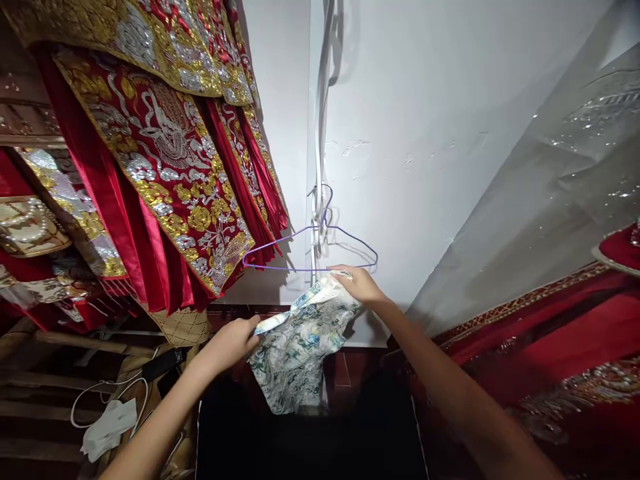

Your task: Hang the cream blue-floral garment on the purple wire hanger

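We hold a small floral-print garment (297,343) between both hands, just below the purple wire hanger (313,250), which hangs by its hook on the white wall (425,133). Our left hand (233,343) has its grip pinched together on the garment's pale-edged corner, down and to the left of the hanger. Our right hand (360,283) has its grip closed on the opposite top corner, almost touching the hanger's bottom bar near its right end. The cloth sags between the two hands and drops further below them.

As we judge it, the garment is lifted and spread but not yet on the hanger: neither corner is over a shoulder of the wire, so the threading and settling remain.

Left of the hanger hang red robes with gold and silver embroidery (170,160). Right of it slopes clear plastic sheeting (545,193) over more red embroidered cloth (560,347). Far below and left of the hanger lie a white cable (107,390) and a crumpled white cloth (107,427).
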Tool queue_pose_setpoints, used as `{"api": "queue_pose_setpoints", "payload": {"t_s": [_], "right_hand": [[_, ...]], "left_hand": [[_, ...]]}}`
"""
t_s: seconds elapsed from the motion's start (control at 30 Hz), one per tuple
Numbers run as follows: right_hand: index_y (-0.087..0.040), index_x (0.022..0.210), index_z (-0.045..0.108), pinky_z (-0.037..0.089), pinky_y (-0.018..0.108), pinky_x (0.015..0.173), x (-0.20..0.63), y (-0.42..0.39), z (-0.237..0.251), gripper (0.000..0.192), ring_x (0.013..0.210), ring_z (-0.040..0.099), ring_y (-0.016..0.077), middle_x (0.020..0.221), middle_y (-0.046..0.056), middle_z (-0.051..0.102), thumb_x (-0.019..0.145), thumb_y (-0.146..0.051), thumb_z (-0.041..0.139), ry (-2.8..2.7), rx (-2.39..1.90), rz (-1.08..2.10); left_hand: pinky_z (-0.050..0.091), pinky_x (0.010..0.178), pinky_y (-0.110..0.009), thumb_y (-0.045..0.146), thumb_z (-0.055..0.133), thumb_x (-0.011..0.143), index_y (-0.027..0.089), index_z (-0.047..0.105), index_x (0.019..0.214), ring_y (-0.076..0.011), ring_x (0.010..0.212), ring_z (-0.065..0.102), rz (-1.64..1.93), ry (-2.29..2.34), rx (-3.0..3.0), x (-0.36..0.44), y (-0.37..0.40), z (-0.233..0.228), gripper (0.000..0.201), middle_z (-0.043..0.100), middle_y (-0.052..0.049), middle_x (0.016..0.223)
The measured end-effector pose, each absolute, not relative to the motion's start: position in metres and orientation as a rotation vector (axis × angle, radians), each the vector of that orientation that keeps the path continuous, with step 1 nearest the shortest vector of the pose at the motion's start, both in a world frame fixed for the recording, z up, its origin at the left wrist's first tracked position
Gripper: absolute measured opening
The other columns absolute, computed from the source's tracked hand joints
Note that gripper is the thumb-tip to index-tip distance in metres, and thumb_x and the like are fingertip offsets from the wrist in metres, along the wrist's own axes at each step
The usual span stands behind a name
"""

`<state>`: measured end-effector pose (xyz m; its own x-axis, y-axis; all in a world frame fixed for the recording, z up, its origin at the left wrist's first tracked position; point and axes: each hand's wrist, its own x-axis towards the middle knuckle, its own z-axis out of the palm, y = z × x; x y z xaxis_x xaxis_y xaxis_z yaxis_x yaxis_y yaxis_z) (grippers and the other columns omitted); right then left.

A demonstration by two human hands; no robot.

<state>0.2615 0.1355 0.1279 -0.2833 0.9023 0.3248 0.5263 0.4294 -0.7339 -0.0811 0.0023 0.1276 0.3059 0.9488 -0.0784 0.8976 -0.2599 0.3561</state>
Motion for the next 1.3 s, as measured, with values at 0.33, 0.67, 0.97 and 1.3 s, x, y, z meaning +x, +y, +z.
{"api": "queue_pose_setpoints", "payload": {"t_s": [0.33, 0.67, 0.97, 1.3], "right_hand": [[-0.021, 0.083, 0.067, 0.040, 0.029, 0.063, 0.310, 0.095, 0.146, 0.028, 0.069, 0.058, 0.0207, 0.077, 0.002, 0.069, 0.082, -0.048, 0.060, -1.799, -1.379, 0.495], [-0.023, 0.084, 0.065, 0.044, 0.031, 0.071, 0.303, 0.078, 0.146, 0.020, 0.082, 0.062, 0.0235, 0.087, 0.002, 0.071, 0.081, -0.041, 0.059, -1.743, -1.380, 0.536], [-0.024, 0.086, 0.066, 0.045, 0.033, 0.078, 0.292, 0.071, 0.143, 0.016, 0.089, 0.063, 0.0250, 0.092, 0.002, 0.072, 0.082, -0.038, 0.060, -1.726, -1.360, 0.622], [-0.025, 0.149, 0.042, 0.048, 0.030, 0.069, 0.301, 0.039, 0.167, 0.078, 0.068, 0.061, 0.0187, 0.084, 0.001, 0.069, 0.078, -0.041, 0.070, -1.839, -1.355, 0.454]], "left_hand": [[0.026, 0.115, -0.056, 0.034, 0.042, 0.091, 0.020, 0.066, 0.116, -0.0365, 0.144, 0.032, 0.470, 1.682, 2.518, -0.080, 0.069, 0.192, 0.037, 0.045, -0.009, 0.153], [0.034, 0.114, -0.040, 0.034, 0.040, 0.092, 0.018, 0.065, 0.112, -0.0284, 0.135, 0.050, 0.496, 1.667, 2.458, -0.064, 0.107, 0.192, 0.035, 0.054, -0.012, 0.145], [0.032, 0.116, -0.043, 0.026, 0.044, 0.091, 0.016, 0.064, 0.097, -0.0282, 0.142, 0.039, 0.627, 1.447, 2.489, -0.038, 0.116, 0.192, 0.023, 0.045, -0.014, 0.152], [0.047, 0.096, -0.035, 0.018, 0.043, 0.091, 0.018, 0.067, 0.117, -0.0208, 0.105, 0.063, 1.245, 1.239, 2.379, -0.036, 0.115, 0.219, 0.035, 0.068, -0.008, 0.111]]}}
